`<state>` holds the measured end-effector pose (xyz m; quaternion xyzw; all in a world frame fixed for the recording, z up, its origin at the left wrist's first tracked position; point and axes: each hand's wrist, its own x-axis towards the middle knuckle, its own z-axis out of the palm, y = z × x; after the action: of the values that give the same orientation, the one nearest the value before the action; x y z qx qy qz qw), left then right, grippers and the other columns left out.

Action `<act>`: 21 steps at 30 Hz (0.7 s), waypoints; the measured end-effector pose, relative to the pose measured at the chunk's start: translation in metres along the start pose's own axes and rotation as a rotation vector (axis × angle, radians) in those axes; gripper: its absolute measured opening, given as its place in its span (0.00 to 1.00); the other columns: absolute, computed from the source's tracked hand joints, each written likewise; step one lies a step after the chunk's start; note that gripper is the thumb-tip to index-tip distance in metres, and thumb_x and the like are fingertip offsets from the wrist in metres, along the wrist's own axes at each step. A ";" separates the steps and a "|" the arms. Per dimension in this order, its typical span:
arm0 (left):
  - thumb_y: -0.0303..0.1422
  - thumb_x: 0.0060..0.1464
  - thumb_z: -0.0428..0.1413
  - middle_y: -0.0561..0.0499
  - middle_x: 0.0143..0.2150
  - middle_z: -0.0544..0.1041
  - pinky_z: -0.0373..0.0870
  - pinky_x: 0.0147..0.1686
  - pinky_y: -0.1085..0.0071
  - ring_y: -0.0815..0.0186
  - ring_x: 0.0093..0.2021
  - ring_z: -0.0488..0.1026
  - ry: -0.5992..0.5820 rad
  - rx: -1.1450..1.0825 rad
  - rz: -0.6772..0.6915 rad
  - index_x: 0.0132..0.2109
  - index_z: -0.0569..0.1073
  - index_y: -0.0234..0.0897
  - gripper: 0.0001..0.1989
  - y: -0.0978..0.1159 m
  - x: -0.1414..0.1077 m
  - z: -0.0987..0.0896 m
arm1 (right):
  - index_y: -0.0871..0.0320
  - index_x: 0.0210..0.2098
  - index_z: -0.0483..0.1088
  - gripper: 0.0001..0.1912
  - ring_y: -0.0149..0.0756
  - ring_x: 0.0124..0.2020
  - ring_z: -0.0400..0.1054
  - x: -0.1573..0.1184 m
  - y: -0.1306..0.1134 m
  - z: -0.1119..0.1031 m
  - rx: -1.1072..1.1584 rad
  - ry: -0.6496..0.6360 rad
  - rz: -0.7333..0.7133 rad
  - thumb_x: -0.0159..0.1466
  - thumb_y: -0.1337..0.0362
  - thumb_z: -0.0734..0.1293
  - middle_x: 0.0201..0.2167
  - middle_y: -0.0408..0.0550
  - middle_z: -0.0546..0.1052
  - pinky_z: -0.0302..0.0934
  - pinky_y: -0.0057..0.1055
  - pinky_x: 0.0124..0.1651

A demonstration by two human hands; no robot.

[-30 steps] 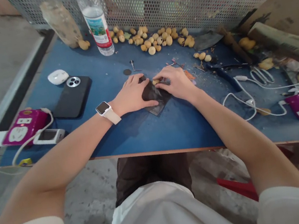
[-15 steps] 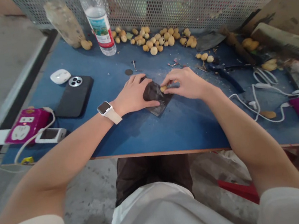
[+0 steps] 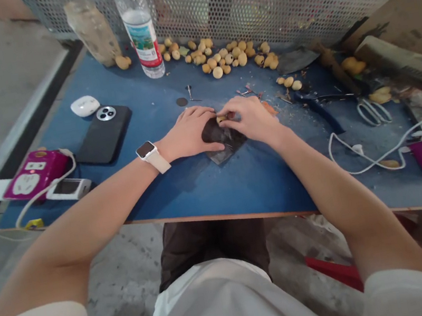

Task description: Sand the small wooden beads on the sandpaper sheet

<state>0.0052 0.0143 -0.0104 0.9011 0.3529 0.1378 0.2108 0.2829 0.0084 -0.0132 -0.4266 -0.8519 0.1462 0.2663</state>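
My left hand point(image 3: 191, 132) lies flat on the left part of a dark square sheet that looks like sandpaper point(image 3: 228, 144), its thumb spread away from the fingers. A watch point(image 3: 147, 152) with a light strap is on that wrist. Between thumb and fingertips, my right hand point(image 3: 253, 116) pinches a small tan gourd point(image 3: 221, 119) at the sheet's upper part, close to the left fingertips. The fingers partly cover the gourd; whether it touches the sheet I cannot tell.
Many small gourds point(image 3: 215, 61) lie along the mesh panel point(image 3: 251, 7), beside a water bottle point(image 3: 144, 45). A phone point(image 3: 103, 137) and purple power strip point(image 3: 33, 173) are left. Pliers point(image 3: 323, 110), scissors point(image 3: 374, 112) and a white cable point(image 3: 375, 161) lie right.
My right hand has slid left across the sheet with the gourd, nearer to my left hand. My left hand stays in place. The white cable at the right has shifted.
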 end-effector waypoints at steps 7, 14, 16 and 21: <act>0.64 0.66 0.71 0.32 0.86 0.72 0.56 0.88 0.35 0.34 0.87 0.63 -0.008 0.013 0.007 0.79 0.77 0.39 0.48 -0.001 -0.002 -0.001 | 0.49 0.46 0.89 0.12 0.53 0.44 0.81 -0.021 -0.003 -0.024 0.015 -0.192 -0.024 0.78 0.49 0.79 0.41 0.52 0.89 0.74 0.53 0.58; 0.63 0.65 0.71 0.34 0.86 0.71 0.55 0.88 0.34 0.33 0.88 0.62 -0.028 0.030 0.001 0.80 0.77 0.40 0.48 -0.002 -0.001 0.000 | 0.49 0.55 0.88 0.13 0.62 0.59 0.79 0.000 0.007 0.006 -0.081 -0.032 -0.036 0.82 0.51 0.74 0.50 0.58 0.87 0.73 0.63 0.68; 0.64 0.64 0.71 0.33 0.87 0.70 0.55 0.89 0.33 0.31 0.88 0.61 -0.024 0.023 -0.013 0.80 0.77 0.40 0.49 -0.003 0.000 0.000 | 0.49 0.54 0.88 0.13 0.63 0.60 0.79 0.002 0.010 0.009 -0.088 -0.025 -0.033 0.82 0.49 0.75 0.49 0.57 0.87 0.73 0.64 0.69; 0.72 0.76 0.51 0.31 0.87 0.70 0.62 0.88 0.40 0.37 0.87 0.68 0.128 -0.240 -0.029 0.84 0.73 0.35 0.51 0.002 0.004 -0.013 | 0.48 0.52 0.86 0.11 0.63 0.59 0.79 -0.005 0.016 0.006 -0.109 -0.004 -0.035 0.82 0.49 0.75 0.48 0.56 0.87 0.74 0.63 0.67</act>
<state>0.0044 0.0191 0.0023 0.8536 0.3596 0.2330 0.2963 0.2919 0.0136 -0.0276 -0.4254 -0.8664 0.0955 0.2435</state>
